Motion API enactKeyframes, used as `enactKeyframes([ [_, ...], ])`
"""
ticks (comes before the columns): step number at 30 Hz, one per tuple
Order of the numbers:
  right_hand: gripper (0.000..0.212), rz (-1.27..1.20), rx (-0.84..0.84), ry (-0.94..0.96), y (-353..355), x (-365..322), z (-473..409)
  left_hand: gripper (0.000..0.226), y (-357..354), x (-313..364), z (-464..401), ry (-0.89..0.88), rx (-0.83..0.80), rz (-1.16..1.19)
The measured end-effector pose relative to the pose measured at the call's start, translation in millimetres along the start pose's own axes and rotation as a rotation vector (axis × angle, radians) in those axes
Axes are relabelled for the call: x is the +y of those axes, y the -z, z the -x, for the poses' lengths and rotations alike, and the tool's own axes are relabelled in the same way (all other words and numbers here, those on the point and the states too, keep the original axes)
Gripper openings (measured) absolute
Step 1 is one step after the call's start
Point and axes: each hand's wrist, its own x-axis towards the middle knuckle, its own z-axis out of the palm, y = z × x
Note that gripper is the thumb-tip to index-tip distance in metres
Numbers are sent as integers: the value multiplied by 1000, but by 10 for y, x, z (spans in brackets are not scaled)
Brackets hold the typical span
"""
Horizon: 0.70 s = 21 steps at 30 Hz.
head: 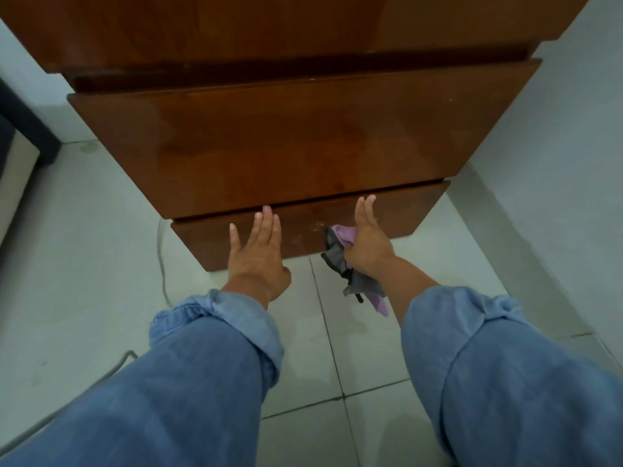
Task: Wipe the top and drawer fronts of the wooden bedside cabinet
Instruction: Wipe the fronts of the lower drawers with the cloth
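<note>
Basically we had the cabinet (pixel 286 139) at 12 o'clock, glossy and rigid. Left hand (pixel 258 254) lay flat, fingers straight, on the bottom drawer front (pixel 303 230). Right hand (pixel 367 244) bunched the limp cloth (pixel 340 251) at 3 o'clock; best gripped wadded, we reckoned.

Both hands (pixel 258 254) flat on lower drawer front (pixel 404 210); right (pixel 369 244) holding cloth (pixel 340 251)

We find open tiled floor (pixel 337 348) between and below our hands. The cabinet (pixel 286 146) blocks the way ahead, its lower drawer front (pixel 404 214) set back under the upper one (pixel 269 156). A wall (pixel 573 146) hems the right; a cable (pixel 161 264) trails along the left.
</note>
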Motion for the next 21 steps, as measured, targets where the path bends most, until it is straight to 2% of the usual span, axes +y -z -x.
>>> enactKeyframes([
  [8, 102, -74, 83, 8, -99, 148, -23, 93, -68, -13, -31, 10, 9, -47],
  [12, 72, -207, 384, -95, -90, 293, 48, 87, -27, 90, 48, 28, 124, -155],
  [15, 52, -401, 552, -288, 16, 405, 59, 84, 4, 296, 28, -122, 223, -152],
  [18, 27, -737, 687, -458, 188, 536, 24, 84, 60, 509, -126, -240, 211, -84],
  [20, 20, -885, 772, -574, 330, 659, -34, 85, 72, 584, -239, -250, 204, -56],
  [21, 23, -905, 807, -603, 375, 750, -76, 86, 67, 595, -286, -253, 208, -37],
])
